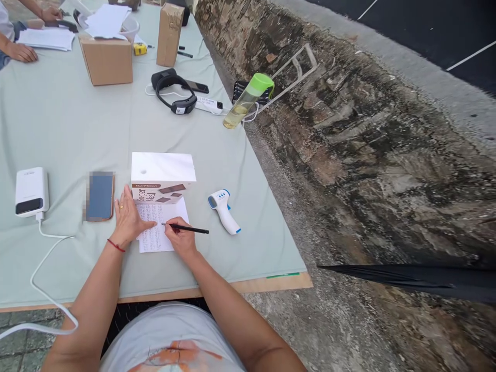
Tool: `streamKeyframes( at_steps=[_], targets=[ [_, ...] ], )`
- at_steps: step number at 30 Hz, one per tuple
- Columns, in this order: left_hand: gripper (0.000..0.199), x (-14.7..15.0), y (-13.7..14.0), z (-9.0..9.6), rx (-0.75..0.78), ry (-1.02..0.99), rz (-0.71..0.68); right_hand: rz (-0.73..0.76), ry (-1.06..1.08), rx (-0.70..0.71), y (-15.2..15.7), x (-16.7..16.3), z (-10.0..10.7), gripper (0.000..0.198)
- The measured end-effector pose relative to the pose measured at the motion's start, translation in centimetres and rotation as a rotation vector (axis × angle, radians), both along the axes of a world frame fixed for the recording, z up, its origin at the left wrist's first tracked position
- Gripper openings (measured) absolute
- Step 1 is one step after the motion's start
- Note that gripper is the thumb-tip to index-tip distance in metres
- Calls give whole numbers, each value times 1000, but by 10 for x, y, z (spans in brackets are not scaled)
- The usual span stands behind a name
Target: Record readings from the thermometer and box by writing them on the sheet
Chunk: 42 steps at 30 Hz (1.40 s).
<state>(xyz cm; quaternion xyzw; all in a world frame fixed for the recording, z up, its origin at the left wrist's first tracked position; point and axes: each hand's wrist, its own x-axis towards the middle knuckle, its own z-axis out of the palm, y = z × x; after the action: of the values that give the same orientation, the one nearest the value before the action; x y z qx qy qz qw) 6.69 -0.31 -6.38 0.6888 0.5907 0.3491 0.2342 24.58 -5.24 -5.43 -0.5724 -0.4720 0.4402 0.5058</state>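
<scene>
A sheet of paper (pixel 158 240) covered in small rows of marks lies on the table in front of me. My right hand (pixel 181 237) grips a black pen (pixel 191 229), its tip over the sheet. Fingers and thumb spread, my left hand (pixel 129 217) rests along the sheet's left edge, the thumb reaching onto the paper. Behind the paper stands a white and brown box (pixel 163 168) printed with chocolate pieces, close to my left fingertips. A smartphone (pixel 99 196) lies left of that hand. To the right of the paper is a white and blue infrared thermometer (pixel 225 212).
A white power bank (pixel 31 191) with a cable sits at the left. Farther back are a black headset (pixel 176 93), a green-lidded bottle (pixel 248 101) at the right edge, and cardboard boxes (pixel 106 62). Another person's hand (pixel 22 52) rests at the far left. A stone wall (pixel 349 129) runs along the right.
</scene>
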Motion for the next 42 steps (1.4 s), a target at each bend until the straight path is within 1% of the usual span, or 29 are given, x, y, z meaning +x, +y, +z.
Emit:
streamKeyframes(
  at_steps=[7,14,21,25,32,37,42],
  targets=[
    [156,6,-5,21,-118,206,13,25,-33,55,1,0,-3,11],
    [159,10,-5,32,-143,242,23,70,-62,95,1,1,-3,10],
    [158,10,-5,35,-147,232,10,35,-108,106,1,1,-3,9],
    [157,11,-4,35,-179,255,23,43,-104,101,2,2,-3,8],
    [156,13,-3,38,-196,252,17,51,-90,59,1,3,-1,8],
    [156,13,-4,39,-179,243,11,12,-74,44,0,2,1,10],
    [154,12,-4,38,-173,241,7,10,-81,40,1,2,2,10]
  ],
)
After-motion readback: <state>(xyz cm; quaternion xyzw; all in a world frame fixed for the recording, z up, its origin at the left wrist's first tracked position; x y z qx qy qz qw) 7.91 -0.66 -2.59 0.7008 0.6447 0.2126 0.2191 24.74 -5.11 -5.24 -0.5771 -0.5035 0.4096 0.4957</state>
